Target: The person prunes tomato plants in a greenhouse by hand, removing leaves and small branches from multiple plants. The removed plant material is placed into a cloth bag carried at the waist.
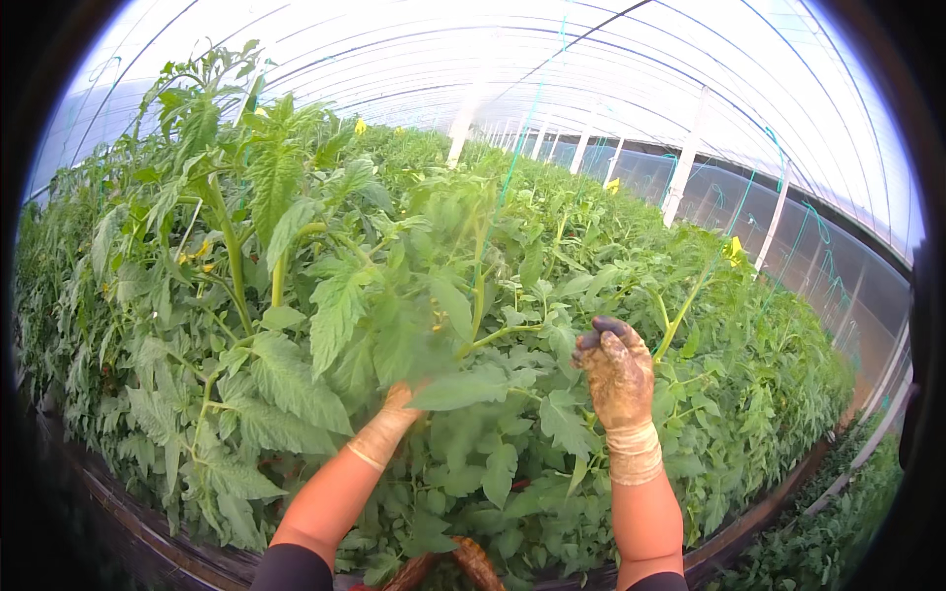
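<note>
Tall tomato plants with thick green stems and broad leaves stand before me. My left hand, in a pale, stained glove, reaches into the foliage at the centre; leaves cover its fingers, so what they touch is hidden. My right hand wears a soiled glove with darkened fingertips. It is raised over the leaves at right of centre, fingers curled, beside a slanting tomato stem. Whether it holds anything small cannot be made out. A green twine runs down to the stem ahead of my hands.
At the bottom centre, part of a brown basket handle shows below the leaves. White posts rise from the rows under an arched plastic greenhouse roof. More green twines hang at the right, and small yellow tags are among the plants.
</note>
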`<state>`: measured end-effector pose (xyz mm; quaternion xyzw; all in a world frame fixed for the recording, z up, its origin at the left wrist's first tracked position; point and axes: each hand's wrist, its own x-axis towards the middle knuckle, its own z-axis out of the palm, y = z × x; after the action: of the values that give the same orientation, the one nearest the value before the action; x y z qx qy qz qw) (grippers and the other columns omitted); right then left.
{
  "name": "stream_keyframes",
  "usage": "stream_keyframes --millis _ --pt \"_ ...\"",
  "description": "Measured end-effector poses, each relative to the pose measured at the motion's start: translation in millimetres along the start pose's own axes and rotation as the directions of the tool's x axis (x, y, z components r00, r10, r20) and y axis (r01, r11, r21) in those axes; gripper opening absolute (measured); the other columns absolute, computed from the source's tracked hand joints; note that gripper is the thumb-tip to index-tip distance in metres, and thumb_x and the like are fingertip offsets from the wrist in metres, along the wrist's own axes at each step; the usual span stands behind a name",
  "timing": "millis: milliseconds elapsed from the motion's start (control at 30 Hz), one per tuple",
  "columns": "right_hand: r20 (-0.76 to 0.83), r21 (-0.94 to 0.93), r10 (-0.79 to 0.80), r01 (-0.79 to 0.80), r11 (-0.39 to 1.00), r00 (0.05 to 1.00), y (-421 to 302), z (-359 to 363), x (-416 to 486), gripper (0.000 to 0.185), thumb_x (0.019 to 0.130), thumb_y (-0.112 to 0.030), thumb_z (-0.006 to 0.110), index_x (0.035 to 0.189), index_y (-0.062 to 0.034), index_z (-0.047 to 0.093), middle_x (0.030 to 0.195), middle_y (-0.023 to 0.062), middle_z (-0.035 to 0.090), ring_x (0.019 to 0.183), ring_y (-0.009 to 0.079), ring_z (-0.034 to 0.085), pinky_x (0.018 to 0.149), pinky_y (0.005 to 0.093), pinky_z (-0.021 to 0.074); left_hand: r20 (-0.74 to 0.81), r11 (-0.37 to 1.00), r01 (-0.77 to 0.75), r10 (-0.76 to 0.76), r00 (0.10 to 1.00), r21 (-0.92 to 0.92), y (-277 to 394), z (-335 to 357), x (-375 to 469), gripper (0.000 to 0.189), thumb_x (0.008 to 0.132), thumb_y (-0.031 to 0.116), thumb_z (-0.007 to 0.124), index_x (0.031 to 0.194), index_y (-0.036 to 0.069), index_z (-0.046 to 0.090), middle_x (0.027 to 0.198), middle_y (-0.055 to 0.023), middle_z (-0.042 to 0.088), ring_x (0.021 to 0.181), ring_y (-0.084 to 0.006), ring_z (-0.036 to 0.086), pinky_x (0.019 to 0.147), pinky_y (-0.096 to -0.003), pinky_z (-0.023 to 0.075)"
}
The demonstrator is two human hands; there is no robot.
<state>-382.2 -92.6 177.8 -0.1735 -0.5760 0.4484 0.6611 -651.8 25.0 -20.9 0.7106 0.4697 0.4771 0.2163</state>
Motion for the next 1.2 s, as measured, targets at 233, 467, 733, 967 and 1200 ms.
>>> stream_keyframes --millis 233,467,733,967,1200 --pt "0.163 -0.951 0.254 0.083 0.298 0.954 79.4 52.0 104.4 0.045 0.093 -0.024 0.068 0.127 0.0051 0.06 0.107 0.0144 0.073 0.095 0.021 0.068 0.087 0.0333 0.0527 0.071 0.996 -0.017 0.024 0.997 -0.088 4.1 -11.2 2.9 0.04 0.092 0.013 0.061 0.129 -0.001 0.059 0.114 -0.0145 0.07 0.105 -0.0212 0.065 0.094 -0.0372 0.0501" --pt "-0.18 -0.8 0.129 -0.221 0.558 0.975 112.9 54.2 89.4 0.023 0.095 -0.022 0.062 0.1 -0.0003 0.067 0.085 0.0097 0.072 0.07 0.0167 0.064 0.057 0.0327 0.0499 0.066 0.99 -0.049 0.058 0.996 -0.129 5.4 -13.6 12.2 0.038 0.093 0.015 0.06 0.128 0.0 0.06 0.114 -0.015 0.07 0.106 -0.0224 0.065 0.094 -0.0374 0.05" --pt "-0.151 -0.595 -0.153 0.034 0.803 0.977 132.7 28.7 -9.1 0.023 0.1 -0.019 0.056 0.112 -0.0006 0.061 0.096 0.0108 0.071 0.083 0.0167 0.063 0.074 0.032 0.0524 0.078 0.984 -0.074 0.088 0.993 -0.163 19.7 -21.0 22.6 0.037 0.095 0.017 0.058 0.128 0.001 0.061 0.114 -0.0157 0.07 0.107 -0.0238 0.066 0.095 -0.0377 0.0497" --pt "0.54 -0.806 -0.495 0.588 -0.068 0.681 147.6 17.5 -26.0 0.026 0.085 -0.021 0.074 0.106 -0.0063 0.072 0.096 0.0112 0.069 0.083 0.0309 0.065 0.071 0.0437 0.0521 0.081 0.971 -0.024 0.045 0.996 -0.238 25.4 -42.3 -2.0 0.037 0.096 0.019 0.056 0.128 0.002 0.062 0.115 -0.0163 0.07 0.108 -0.025 0.066 0.096 -0.0379 0.0496" --pt "0.489 -0.872 0.139 0.479 0.104 0.861 91.3 96.4 93.6 0.034 0.086 -0.034 0.07 0.109 -0.0092 0.069 0.089 0.0176 0.07 0.091 0.0364 0.067 0.079 0.0456 0.0534 0.05 0.958 0.001 0.014 0.999 -0.287 35.5 -46.2 10.0 0.036 0.098 0.021 0.055 0.127 0.002 0.063 0.115 -0.0168 0.071 0.109 -0.0262 0.066 0.096 -0.0381 0.0494"
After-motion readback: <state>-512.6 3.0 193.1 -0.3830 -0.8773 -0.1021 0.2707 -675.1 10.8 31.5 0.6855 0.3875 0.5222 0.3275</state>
